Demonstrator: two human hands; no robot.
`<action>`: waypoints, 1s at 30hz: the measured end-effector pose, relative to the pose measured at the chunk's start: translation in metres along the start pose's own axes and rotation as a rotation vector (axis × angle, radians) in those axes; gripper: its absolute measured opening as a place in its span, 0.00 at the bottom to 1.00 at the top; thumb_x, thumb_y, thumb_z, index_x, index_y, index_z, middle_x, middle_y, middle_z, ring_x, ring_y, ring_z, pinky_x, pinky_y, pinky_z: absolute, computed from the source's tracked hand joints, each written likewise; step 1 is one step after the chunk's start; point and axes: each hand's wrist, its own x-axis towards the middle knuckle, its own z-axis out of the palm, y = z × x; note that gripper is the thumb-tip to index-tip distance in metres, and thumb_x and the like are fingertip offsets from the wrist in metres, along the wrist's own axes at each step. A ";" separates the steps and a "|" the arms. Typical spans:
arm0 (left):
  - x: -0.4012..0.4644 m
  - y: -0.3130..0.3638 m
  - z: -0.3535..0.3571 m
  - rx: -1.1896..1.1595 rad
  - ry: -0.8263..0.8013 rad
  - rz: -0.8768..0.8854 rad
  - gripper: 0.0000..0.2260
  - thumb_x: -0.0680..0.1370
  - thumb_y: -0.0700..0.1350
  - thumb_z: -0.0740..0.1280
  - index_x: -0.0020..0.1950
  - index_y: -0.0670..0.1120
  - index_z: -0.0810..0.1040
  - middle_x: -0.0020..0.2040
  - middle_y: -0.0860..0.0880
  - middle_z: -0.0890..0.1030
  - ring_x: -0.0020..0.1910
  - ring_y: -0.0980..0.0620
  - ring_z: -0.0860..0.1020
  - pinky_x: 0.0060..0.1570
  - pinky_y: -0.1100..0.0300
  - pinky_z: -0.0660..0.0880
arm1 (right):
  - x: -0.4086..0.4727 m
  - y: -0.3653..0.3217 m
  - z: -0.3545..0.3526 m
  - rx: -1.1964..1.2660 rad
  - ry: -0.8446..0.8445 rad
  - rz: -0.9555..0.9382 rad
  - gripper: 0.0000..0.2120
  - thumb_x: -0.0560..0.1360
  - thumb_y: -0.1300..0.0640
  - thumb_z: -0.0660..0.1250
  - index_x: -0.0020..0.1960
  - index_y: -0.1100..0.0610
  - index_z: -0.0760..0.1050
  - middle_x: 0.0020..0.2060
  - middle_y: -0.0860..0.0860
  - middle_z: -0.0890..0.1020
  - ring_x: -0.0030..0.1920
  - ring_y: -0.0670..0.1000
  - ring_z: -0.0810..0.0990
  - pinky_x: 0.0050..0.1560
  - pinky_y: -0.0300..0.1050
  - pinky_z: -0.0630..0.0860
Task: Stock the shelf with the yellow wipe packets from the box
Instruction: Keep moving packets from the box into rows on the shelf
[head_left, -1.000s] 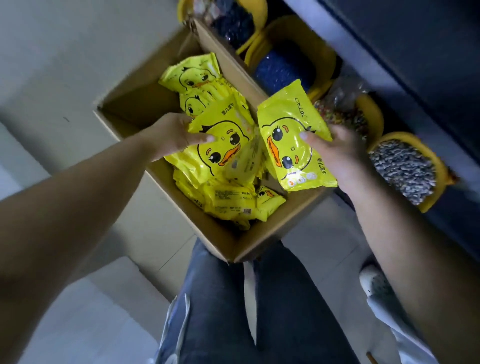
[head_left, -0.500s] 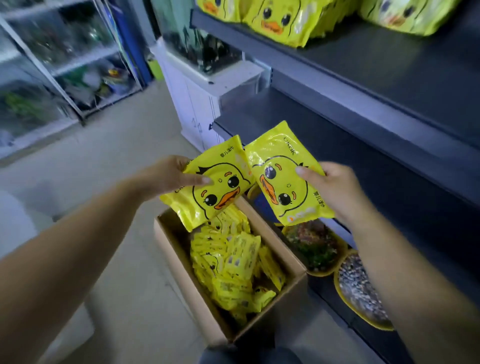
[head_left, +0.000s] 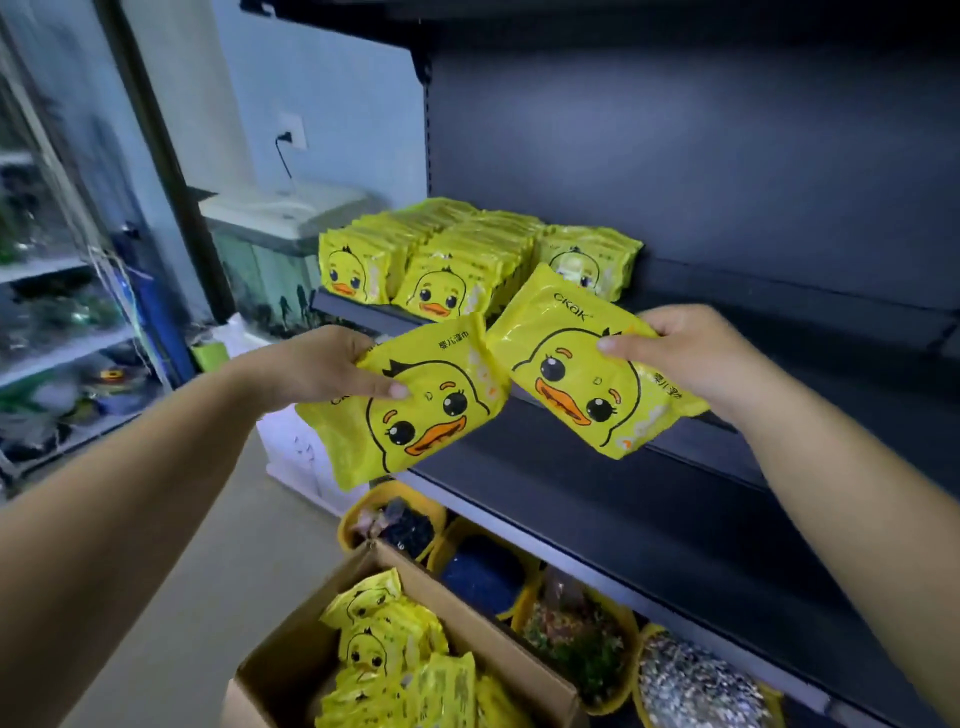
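My left hand (head_left: 322, 371) grips one yellow duck-face wipe packet (head_left: 415, 410) by its left edge, thumb on the front. My right hand (head_left: 685, 353) grips a second yellow packet (head_left: 587, 374) at its upper right edge. Both packets are held in the air side by side, just in front of and below the dark shelf (head_left: 779, 291). Rows of the same yellow packets (head_left: 467, 260) stand on the left part of that shelf. The open cardboard box (head_left: 291, 670) sits on the floor below, with several more packets (head_left: 395, 665) inside.
Yellow bowls of gravel and pebbles (head_left: 576, 644) line the bottom shelf beside the box. The right part of the packet shelf is bare. A fish tank (head_left: 270, 260) on a white cabinet stands left of the shelving, and glass racks (head_left: 57, 332) lie further left.
Both hands have risen with their packets from over the box up to shelf height. The view has tilted up, bringing the stocked shelf into sight.
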 end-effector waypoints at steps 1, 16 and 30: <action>0.005 0.006 0.000 0.011 -0.008 0.032 0.37 0.41 0.74 0.71 0.41 0.51 0.80 0.36 0.58 0.84 0.36 0.62 0.82 0.36 0.69 0.76 | -0.001 -0.002 -0.007 -0.028 0.018 -0.009 0.06 0.71 0.55 0.71 0.39 0.58 0.80 0.30 0.49 0.82 0.28 0.44 0.77 0.31 0.35 0.72; 0.109 0.021 0.002 0.250 0.005 0.041 0.45 0.44 0.80 0.63 0.53 0.54 0.78 0.50 0.56 0.82 0.50 0.57 0.78 0.53 0.63 0.73 | 0.154 0.024 -0.066 -0.335 0.006 -0.034 0.18 0.70 0.53 0.72 0.46 0.69 0.77 0.33 0.56 0.72 0.34 0.52 0.69 0.35 0.41 0.61; 0.221 0.036 -0.001 0.269 0.008 -0.075 0.09 0.68 0.53 0.73 0.36 0.56 0.72 0.32 0.62 0.78 0.32 0.68 0.75 0.30 0.75 0.69 | 0.341 0.081 -0.009 -0.593 -0.003 -0.128 0.18 0.72 0.50 0.69 0.30 0.49 0.63 0.28 0.47 0.65 0.42 0.52 0.69 0.28 0.39 0.57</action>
